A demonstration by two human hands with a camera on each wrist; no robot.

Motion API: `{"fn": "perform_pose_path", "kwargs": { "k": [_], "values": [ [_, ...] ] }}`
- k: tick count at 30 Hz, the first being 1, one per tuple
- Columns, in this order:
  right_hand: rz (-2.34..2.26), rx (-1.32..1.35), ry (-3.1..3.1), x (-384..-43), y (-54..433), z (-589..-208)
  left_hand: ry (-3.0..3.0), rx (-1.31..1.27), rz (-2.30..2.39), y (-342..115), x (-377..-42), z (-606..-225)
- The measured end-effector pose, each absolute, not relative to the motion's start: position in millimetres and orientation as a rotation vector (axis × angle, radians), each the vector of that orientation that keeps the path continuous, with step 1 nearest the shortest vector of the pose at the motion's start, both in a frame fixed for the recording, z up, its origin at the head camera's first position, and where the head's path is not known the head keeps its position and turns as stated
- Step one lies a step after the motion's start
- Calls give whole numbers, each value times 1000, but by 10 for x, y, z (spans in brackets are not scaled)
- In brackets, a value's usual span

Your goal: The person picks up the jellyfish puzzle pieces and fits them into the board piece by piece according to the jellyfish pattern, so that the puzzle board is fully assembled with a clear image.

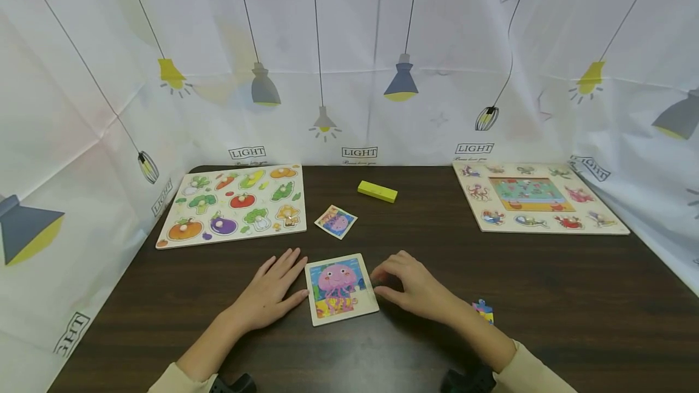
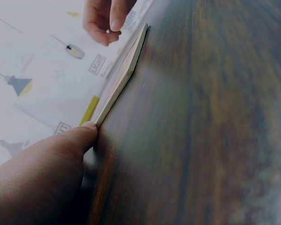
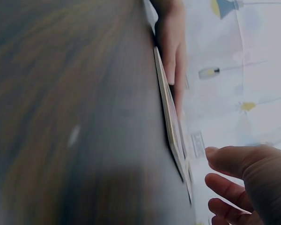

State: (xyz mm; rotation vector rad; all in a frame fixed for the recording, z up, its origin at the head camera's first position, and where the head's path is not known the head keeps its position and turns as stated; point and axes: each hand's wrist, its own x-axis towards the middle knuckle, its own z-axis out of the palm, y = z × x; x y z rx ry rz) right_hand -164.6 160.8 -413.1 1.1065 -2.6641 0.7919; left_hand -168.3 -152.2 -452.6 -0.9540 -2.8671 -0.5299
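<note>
A square wooden jigsaw board (image 1: pixel 318 314) with a pink jellyfish picture lies on the dark table, its lower right part showing bare wood. My left hand (image 1: pixel 273 290) rests flat along the board's left side, fingers spread and thumb tip at its edge. Just off the right side is my right hand (image 1: pixel 411 284), fingers loosely bent. Nothing shows between its thumb and fingers in the right wrist view. A loose blue, pink and yellow jigsaw piece (image 1: pixel 483 310) lies beside the right forearm, partly hidden by it.
Behind the board lie a small picture card (image 1: pixel 335 222) and a yellow block (image 1: pixel 377 191). A vegetable puzzle board (image 1: pixel 262 182) stands back left, a sea-animal board (image 1: pixel 472 190) back right. A white printed curtain (image 1: pixel 349 47) borders the table (image 1: pixel 546 284).
</note>
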Motion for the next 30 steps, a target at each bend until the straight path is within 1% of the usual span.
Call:
{"fn": "perform_pose_path", "kwargs": {
  "k": [18,30],
  "values": [
    [683,961,-2585,-1535,2229,-4178,-2896,-946,-536,-1517,-1678,-4504],
    [655,805,-2721,-1366,2651,-4156,-2896,-942,-540,-1514,-1682,-4524]
  ]
}}
